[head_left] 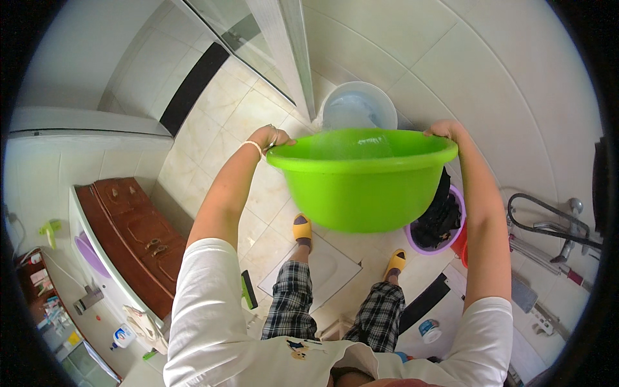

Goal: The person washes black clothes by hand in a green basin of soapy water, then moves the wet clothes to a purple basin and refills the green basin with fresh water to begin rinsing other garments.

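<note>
Holding a green basin [361, 184] up at chest height, both hands are clamped on its rim: the left hand [271, 138] is clenched over the rim's left edge, thumb inside, and the right hand [443, 130] is curled over the right edge. The basin is lifted well clear of the tiled floor [213, 129] and is tipped slightly away from the body. A thin sheet of water can be made out over its far lip. Just beyond the basin, on the floor, a pale bucket [358, 103] with water in it is seen, touching the frame of a glass door [290, 58]. To the right of the basin and below it, a purple tub [451, 238] of dark laundry stands; below the basin, two yellow slippers [302, 227] are planted on the tiles.

The step in hand is judged to be pouring from the basin toward the bucket. For the next move, a steady further tilt would be called for, with the lip kept over the bucket's mouth and both grips held firm so the wet rim is not let slip.
</note>
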`<control>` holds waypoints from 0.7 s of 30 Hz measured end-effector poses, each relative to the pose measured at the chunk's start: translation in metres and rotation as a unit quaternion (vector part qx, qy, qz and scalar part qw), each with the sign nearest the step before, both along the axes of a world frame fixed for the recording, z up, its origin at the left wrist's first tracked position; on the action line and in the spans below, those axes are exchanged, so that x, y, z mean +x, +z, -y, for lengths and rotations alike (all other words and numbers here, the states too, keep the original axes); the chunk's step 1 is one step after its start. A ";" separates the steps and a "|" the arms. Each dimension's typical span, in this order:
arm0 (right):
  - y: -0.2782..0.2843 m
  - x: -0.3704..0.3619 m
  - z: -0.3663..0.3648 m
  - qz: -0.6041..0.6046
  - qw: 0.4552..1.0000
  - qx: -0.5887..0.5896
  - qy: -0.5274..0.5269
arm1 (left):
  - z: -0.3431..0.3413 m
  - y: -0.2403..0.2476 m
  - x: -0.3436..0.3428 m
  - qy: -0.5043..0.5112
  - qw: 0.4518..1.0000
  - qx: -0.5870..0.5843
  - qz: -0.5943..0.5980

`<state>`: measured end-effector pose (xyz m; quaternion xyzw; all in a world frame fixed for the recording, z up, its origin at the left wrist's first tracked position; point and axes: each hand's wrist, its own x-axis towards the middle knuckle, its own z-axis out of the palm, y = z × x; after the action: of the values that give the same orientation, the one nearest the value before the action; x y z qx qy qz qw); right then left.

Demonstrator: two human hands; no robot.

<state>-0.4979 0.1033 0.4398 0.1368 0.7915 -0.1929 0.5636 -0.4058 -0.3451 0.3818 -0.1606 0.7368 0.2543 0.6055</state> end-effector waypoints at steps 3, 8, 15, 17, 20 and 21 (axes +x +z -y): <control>0.004 -0.022 -0.006 -0.034 0.992 0.017 0.119 | -0.002 0.000 0.003 0.099 0.994 0.032 0.017; 0.041 -0.033 0.012 0.064 0.996 -0.001 0.069 | -0.016 0.040 0.008 0.030 0.994 0.099 0.022; 0.068 -0.036 0.038 0.080 0.972 0.051 0.217 | 0.003 0.001 0.018 0.090 0.979 0.138 0.118; 0.063 -0.035 0.037 0.087 0.976 0.055 0.190 | 0.002 0.006 0.025 0.133 0.979 0.120 0.097; 0.050 -0.024 0.000 0.056 0.992 0.050 0.102 | -0.030 0.054 0.023 0.072 0.990 0.120 -0.001; 0.039 -0.023 0.000 0.024 0.997 0.025 0.070 | -0.021 0.041 0.027 0.070 0.991 0.116 0.001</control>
<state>-0.5205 0.1028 0.4789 0.1001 0.7902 -0.1297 0.5906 -0.3785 -0.3245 0.4232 -0.1406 0.6887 0.3802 0.6011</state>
